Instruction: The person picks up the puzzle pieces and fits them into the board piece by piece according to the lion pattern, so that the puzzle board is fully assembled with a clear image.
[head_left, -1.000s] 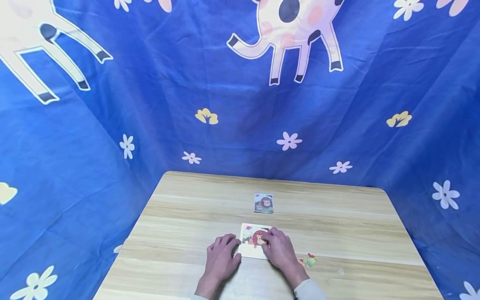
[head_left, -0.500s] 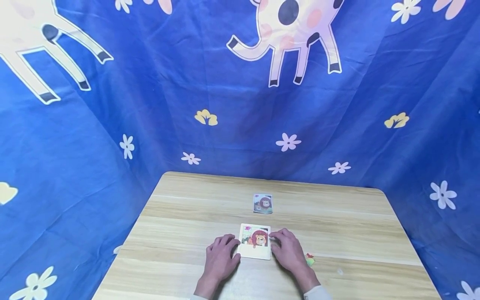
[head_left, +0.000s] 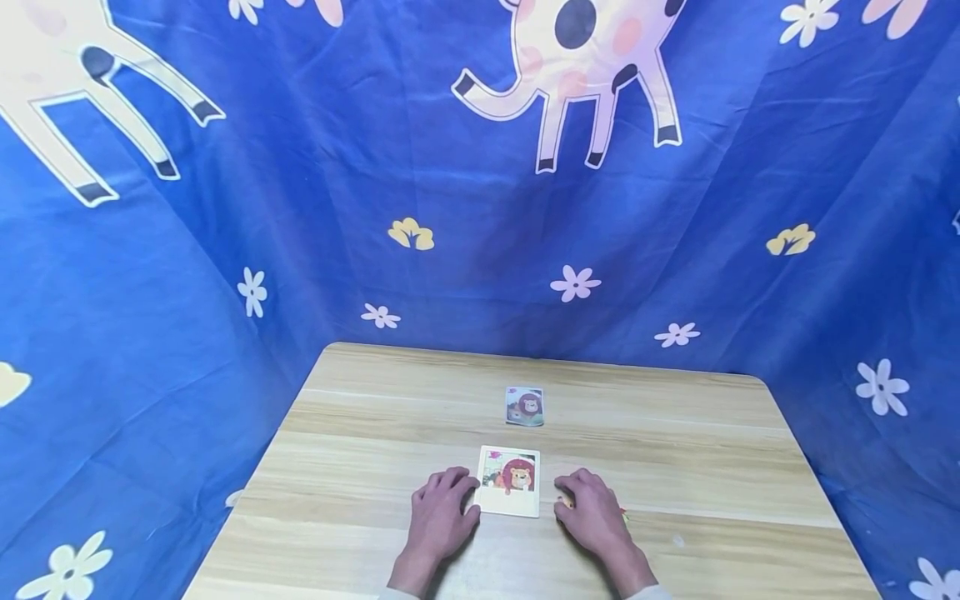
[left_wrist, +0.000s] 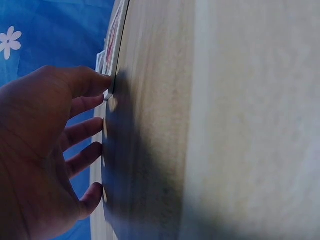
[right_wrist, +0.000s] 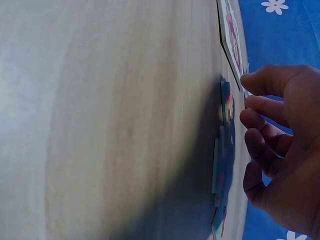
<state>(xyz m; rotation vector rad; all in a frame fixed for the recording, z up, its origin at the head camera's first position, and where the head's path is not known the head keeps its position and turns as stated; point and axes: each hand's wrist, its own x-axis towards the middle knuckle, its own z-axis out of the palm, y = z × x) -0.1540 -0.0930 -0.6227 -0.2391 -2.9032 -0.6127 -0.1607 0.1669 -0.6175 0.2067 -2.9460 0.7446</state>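
A white-framed jigsaw puzzle board [head_left: 508, 503] lies flat near the front of the table, a lion picture filling its upper part and its lower part pale. My left hand [head_left: 442, 512] rests beside it, thumb and a fingertip touching its left edge; in the left wrist view the thumb [left_wrist: 90, 82] is at the board's corner. To the right, my right hand [head_left: 596, 514] hovers over loose puzzle pieces with its fingers loosely bent. One orange puzzle piece [head_left: 566, 502] shows between thumb and forefinger, apparently on the table. More puzzle pieces [right_wrist: 218, 167] lie beneath the hand, largely hidden from the head view.
Behind the board lies a small picture card [head_left: 525, 407] with the same lion scene. The wooden table [head_left: 390, 400] has rounded back corners. A blue patterned cloth [head_left: 480, 275] hangs around it. A small pale spot [head_left: 678, 541] is at the right.
My right hand has left the lion picture on the board and moved right, over the loose pieces. The left hand has stayed at the board's left edge.
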